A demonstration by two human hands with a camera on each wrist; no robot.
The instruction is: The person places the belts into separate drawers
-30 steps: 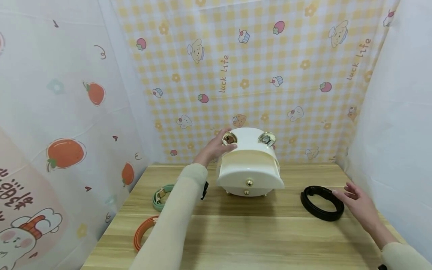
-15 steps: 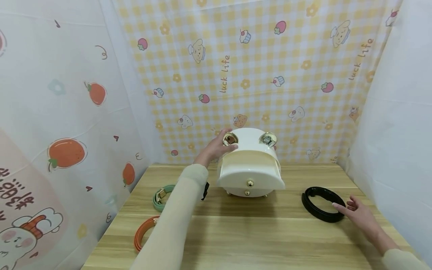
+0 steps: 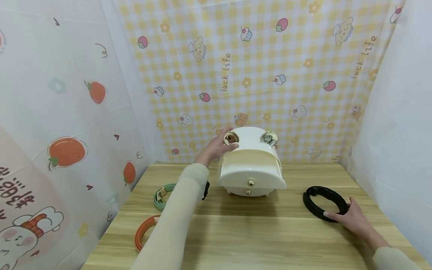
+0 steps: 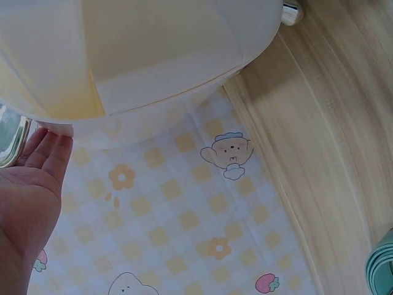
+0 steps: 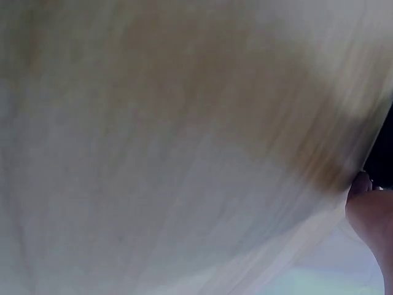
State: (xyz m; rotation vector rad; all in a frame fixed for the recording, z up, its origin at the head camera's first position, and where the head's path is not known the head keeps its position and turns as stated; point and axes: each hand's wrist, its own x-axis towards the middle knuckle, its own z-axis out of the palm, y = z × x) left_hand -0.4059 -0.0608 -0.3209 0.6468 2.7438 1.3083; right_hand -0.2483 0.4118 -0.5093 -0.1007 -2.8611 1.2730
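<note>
A white storage box (image 3: 249, 135) with two gold-rimmed round eyes stands at the back of the table, its upper drawer (image 3: 236, 177) pulled out. My left hand (image 3: 213, 147) holds the box's top left corner around one eye, thumb in front and fingers behind. In the left wrist view the fingertips of that hand (image 4: 31, 196) meet the box wall (image 4: 166, 67). On the right lies a coiled black belt (image 3: 311, 205). My right hand (image 3: 355, 220) grips its near right edge between thumb and fingers. The right wrist view shows only a bit of the black belt (image 5: 382, 153) beside a digit.
Left of the box lie a coiled green belt (image 3: 158, 201) with a gold buckle and an orange belt (image 3: 140, 236), partly covered by my left sleeve (image 3: 175, 221). Cloth curtains (image 3: 249, 67) surround the wooden table (image 3: 256, 236) at the back and sides.
My right hand has moved in from the right of the black belt and closed on its edge. The left hand stays on the box, and the drawer stays out.
</note>
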